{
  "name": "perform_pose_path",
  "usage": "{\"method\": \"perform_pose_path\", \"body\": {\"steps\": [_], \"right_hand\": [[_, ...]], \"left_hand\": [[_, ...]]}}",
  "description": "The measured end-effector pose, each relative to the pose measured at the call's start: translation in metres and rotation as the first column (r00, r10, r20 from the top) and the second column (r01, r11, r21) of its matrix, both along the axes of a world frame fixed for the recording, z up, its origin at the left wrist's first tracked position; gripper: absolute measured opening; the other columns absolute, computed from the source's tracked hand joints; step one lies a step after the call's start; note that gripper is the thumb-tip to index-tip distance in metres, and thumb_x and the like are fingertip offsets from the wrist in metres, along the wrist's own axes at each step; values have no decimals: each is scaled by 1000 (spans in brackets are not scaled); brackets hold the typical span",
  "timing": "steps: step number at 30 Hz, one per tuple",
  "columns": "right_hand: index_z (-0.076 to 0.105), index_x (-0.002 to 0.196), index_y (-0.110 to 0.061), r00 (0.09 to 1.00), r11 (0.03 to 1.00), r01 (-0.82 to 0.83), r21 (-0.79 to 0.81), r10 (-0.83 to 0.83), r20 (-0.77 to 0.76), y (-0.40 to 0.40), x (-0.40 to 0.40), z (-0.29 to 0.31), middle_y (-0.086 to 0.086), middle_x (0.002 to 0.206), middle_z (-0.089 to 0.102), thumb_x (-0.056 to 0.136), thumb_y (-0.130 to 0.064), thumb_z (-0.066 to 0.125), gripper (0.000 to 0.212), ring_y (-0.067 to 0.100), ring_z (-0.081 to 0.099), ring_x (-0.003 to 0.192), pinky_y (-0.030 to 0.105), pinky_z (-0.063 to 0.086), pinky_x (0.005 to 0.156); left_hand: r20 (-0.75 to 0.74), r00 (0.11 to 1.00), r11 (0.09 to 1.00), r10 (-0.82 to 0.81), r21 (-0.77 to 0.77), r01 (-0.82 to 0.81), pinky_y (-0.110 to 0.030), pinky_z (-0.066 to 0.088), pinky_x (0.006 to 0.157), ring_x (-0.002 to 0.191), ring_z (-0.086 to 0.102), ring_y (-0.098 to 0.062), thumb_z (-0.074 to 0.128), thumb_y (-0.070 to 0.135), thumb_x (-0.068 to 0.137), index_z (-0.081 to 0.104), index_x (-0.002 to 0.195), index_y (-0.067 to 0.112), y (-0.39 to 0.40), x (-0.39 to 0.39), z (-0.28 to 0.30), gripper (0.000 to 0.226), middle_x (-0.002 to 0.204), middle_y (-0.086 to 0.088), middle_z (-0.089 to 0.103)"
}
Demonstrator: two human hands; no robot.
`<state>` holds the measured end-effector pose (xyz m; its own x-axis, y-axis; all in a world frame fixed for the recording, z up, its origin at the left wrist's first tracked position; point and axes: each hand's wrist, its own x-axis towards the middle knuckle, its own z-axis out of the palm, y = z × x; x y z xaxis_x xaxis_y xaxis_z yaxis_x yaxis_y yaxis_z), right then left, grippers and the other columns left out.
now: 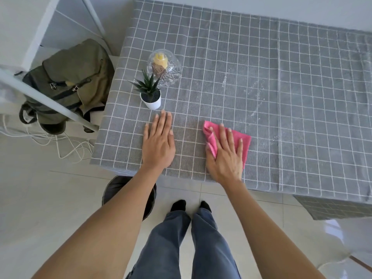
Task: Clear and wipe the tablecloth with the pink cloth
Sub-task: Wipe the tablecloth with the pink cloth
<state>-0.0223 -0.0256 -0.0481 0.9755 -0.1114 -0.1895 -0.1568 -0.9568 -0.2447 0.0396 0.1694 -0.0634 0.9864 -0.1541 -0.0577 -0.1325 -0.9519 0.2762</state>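
Two hands lie flat on the gray checked tablecloth [231, 81] near its front edge. The right hand [224, 152] is spread wide and presses down on the pink cloth [240, 141], which looks soft, thin and light, and bunches up at its left side. A flat palm on its middle should push it best. The left hand [159, 140] is open, holds nothing, and rests just in front of the small potted plant [150, 93]. Both arms reach straight forward.
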Motion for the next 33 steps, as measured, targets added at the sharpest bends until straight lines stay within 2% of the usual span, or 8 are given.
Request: {"method": "perform_pose_path", "body": {"steps": [5, 9, 13, 18, 22, 27, 30, 33], "right_hand": [[2, 151, -35, 993, 991, 120, 57, -119, -23, 10, 2, 4, -4, 160, -10, 96, -49, 17, 58, 18, -15, 146, 49, -14, 116], [-6, 150, -36, 996, 996, -87, 16, 88, -25, 39, -4, 4, -1, 159, -13, 94, -51, 9, 60, 19, -18, 145, 52, -13, 116], [1, 151, -37, 994, 994, -111, 13, 111, 13, 31, -6, 0, -5, 160, -3, 97, -49, 14, 57, 18, -9, 147, 52, -4, 118], [-19, 141, -41, 997, 998, 60, -13, -61, -38, -7, 1, -1, -5, 160, -11, 95, -52, 9, 55, 20, -15, 146, 52, -9, 117], [-2, 149, -37, 978, 979, 200, 36, -197, -65, 3, 6, 5, -4, 159, -14, 94, -51, 12, 58, 19, -18, 145, 53, -12, 116], [-11, 148, -39, 995, 996, -86, 17, 87, -53, 48, 2, 6, -3, 158, -19, 92, -53, 4, 59, 21, -21, 144, 53, -15, 114], [-11, 149, -38, 991, 991, -130, 15, 130, -4, 32, 1, 1, -6, 160, -9, 97, -49, 11, 58, 17, -12, 147, 53, -4, 117], [-31, 138, -41, 996, 996, -84, 24, 83, 19, 3, 4, 1, -9, 159, -11, 97, -48, 10, 59, 15, -11, 147, 51, -4, 118]], "left_hand": [[1, 1000, 1000, -7, -9, 7, -43, 1, 120, 147, -5, -13, 13, 31, 102, 0, 152, 23, 1, -1, -1, 52, 160, 5, 0], [3, 1000, 1000, -10, -25, 10, -45, 4, 120, 148, -3, -13, 14, 31, 102, 2, 153, 23, 1, 0, -1, 53, 160, 5, 1], [13, 1000, 1000, -16, -19, 16, -43, 2, 120, 148, -2, -13, 13, 31, 101, 5, 153, 22, 1, -1, 0, 54, 160, 5, 3], [4, 1000, 1000, -7, -16, 7, -42, 1, 120, 147, -4, -12, 13, 30, 102, 3, 153, 23, 2, -1, 0, 53, 160, 6, 1], [10, 1000, 1000, 2, -14, -2, -43, 2, 120, 148, -3, -13, 16, 30, 103, 4, 153, 23, 1, -1, -1, 52, 160, 5, 2], [4, 1000, 1000, -4, 7, 4, -42, 0, 120, 148, -3, -14, 12, 33, 101, 2, 153, 23, 1, -2, 0, 54, 160, 5, 1], [14, 1000, 1000, -7, 5, 7, -41, -2, 120, 148, -1, -13, 11, 32, 101, 5, 153, 23, 1, -1, 0, 53, 160, 5, 4], [13, 1000, 1000, -3, 16, 3, -41, -1, 120, 148, -1, -13, 11, 31, 101, 4, 153, 23, 1, -2, 0, 53, 160, 5, 3]]}}
